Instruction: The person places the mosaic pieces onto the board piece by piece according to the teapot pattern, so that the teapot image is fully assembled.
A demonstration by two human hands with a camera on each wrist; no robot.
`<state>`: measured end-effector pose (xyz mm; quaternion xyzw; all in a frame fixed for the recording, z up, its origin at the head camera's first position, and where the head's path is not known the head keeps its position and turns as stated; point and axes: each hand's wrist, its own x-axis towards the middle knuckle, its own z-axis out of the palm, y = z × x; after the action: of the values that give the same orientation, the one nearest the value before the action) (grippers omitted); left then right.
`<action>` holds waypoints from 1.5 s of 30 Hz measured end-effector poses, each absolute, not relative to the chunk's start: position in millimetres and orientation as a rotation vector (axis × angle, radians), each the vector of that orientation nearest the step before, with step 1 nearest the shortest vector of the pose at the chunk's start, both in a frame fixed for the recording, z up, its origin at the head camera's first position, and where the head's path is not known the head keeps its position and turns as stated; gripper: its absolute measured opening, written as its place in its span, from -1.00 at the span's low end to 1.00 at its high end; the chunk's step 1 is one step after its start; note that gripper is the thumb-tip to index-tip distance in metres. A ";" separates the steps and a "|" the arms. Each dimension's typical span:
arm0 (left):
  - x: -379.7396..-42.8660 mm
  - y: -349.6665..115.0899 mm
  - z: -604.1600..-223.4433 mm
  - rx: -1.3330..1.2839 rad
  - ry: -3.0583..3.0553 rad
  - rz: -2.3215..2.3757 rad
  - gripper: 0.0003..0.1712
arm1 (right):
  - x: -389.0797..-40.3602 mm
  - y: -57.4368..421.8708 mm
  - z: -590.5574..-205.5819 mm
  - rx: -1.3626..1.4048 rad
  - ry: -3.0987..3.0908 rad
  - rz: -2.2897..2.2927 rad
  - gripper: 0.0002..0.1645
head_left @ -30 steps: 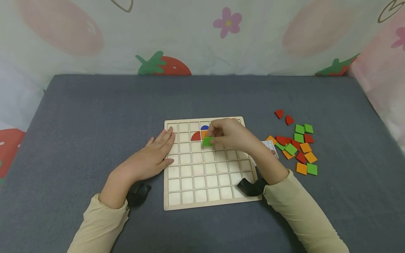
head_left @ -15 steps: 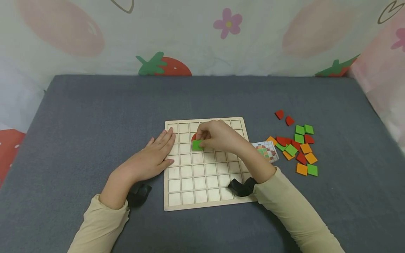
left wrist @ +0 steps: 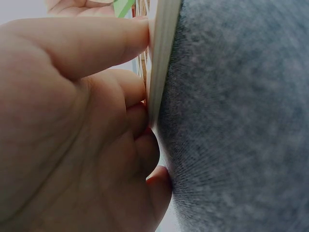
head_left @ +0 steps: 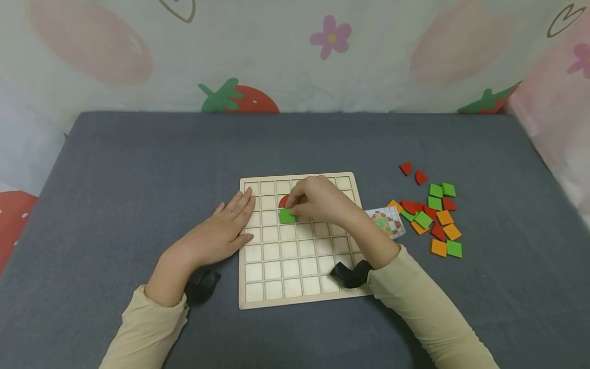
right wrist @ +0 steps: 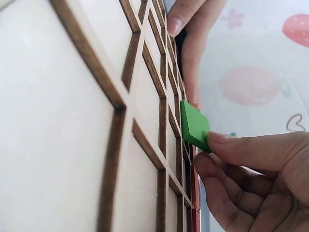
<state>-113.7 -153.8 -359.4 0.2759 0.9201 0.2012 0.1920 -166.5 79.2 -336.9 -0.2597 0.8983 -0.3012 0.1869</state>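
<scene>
We have the right hand (head_left: 318, 201) clamping a green square tile (head_left: 287, 217) by its edge between thumb and fingers, tile tilted at the gridded wooden board (head_left: 289, 249), just nearer us than a red piece (head_left: 283, 202); can't tell if it's seated. We see the left hand (head_left: 225, 224) on the board's left edge, fingers extended, thumb apart. Right of the board we've got a printed card (head_left: 391, 221), partly hidden by the forearm, and loose tiles (head_left: 435, 203).

Board (head_left: 290, 267) in all three views
</scene>
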 end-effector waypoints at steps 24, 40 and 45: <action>-112.7 -153.0 -358.6 0.796 2.596 0.566 -0.23 | -165.2 80.7 -339.0 -0.648 2.462 -0.971 -0.84; -114.4 -151.9 -357.3 0.790 2.592 0.569 -0.22 | -157.8 157.7 -326.6 -0.522 2.525 -1.095 -0.89; -115.3 -151.6 -357.0 0.792 2.592 0.566 -0.23 | -152.2 185.3 -322.7 -0.445 2.562 -1.101 -0.89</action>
<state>-115.3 -151.6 -357.0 0.2812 0.9199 0.2008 0.1852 -152.2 185.3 -322.7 -0.1557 0.8959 -0.3848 0.1581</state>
